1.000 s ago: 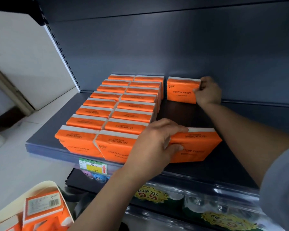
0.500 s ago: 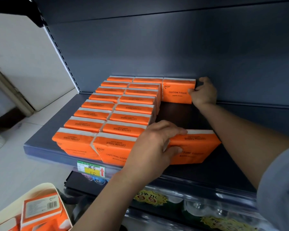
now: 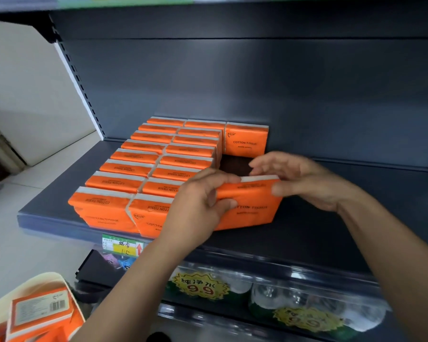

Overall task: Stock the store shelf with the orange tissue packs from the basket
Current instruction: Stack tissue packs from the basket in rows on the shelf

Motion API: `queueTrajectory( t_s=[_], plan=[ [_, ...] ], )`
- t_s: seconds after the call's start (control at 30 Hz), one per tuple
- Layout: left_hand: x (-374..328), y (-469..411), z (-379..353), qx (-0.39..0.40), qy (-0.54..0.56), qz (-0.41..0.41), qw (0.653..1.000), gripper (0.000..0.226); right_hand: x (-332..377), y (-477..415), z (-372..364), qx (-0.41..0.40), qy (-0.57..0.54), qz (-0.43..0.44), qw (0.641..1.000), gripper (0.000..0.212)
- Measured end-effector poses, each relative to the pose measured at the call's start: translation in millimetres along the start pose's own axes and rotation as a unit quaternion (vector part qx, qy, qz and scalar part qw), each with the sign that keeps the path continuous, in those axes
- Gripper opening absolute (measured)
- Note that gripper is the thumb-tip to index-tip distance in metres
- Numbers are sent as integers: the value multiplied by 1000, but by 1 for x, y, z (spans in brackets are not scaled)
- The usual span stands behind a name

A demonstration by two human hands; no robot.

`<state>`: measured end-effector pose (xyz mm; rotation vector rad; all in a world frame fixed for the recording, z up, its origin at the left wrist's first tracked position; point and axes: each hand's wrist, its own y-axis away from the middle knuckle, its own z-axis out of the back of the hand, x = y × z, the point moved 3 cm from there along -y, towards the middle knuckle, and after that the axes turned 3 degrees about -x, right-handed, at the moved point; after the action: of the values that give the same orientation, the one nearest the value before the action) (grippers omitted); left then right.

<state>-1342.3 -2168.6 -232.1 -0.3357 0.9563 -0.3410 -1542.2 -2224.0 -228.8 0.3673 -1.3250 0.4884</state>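
1. The dark grey shelf (image 3: 331,230) spans the view, with a matching back panel (image 3: 257,82) rising behind it.
2. Two rows of orange tissue packs (image 3: 153,169) stand on the shelf's left part, running tight together from the front lip to the back panel.
3. Wrapped water bottles (image 3: 269,294) with yellow starburst labels lie on the level below.
4. A cream basket (image 3: 47,276) shows at the bottom left corner, with a boxed orange pack (image 3: 40,309) lying barcode-up inside it.
5. The left hand (image 3: 198,206) grips the left end of the front pack (image 3: 252,206), fingers curled over its top and thumb on its front face.
6. The right hand (image 3: 304,178) is blurred. Its fingers reach loosely extended over the same pack's top rear edge, and the thumb touches the upper right corner.
7. The front pack stands on the shelf near the lip, just beside the right-hand row.
8. A lone pack (image 3: 246,140) stands upright against the back panel, touching the right-hand row, with bare shelf between it and the front pack.
9. A green and yellow price tag (image 3: 122,245) hangs on the shelf lip.
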Motion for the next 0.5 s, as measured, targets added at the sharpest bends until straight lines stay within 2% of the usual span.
queueTrajectory(
  t_s=[0.13, 0.23, 0.33, 0.4, 0.5],
  plan=[
    [-2, 2, 1, -5, -18, -8, 1000, 37, -3, 9, 1, -87, 56, 4, 995, 41],
    [1, 1, 1, -28, -148, -52, 987, 48, -6, 7, 9, -150, 79, 1, 986, 32],
    [9, 0, 3, -6, -304, -30, 952, 58, -15, 1, 25, -256, 91, -3, 962, 33],
    [13, 1, 4, 37, -351, 21, 935, 64, -26, -5, 32, -314, 109, -20, 943, 35],
    [18, 0, 5, 69, -400, 45, 913, 66, -43, -19, 35, -356, 136, -62, 922, 44]
  ],
)
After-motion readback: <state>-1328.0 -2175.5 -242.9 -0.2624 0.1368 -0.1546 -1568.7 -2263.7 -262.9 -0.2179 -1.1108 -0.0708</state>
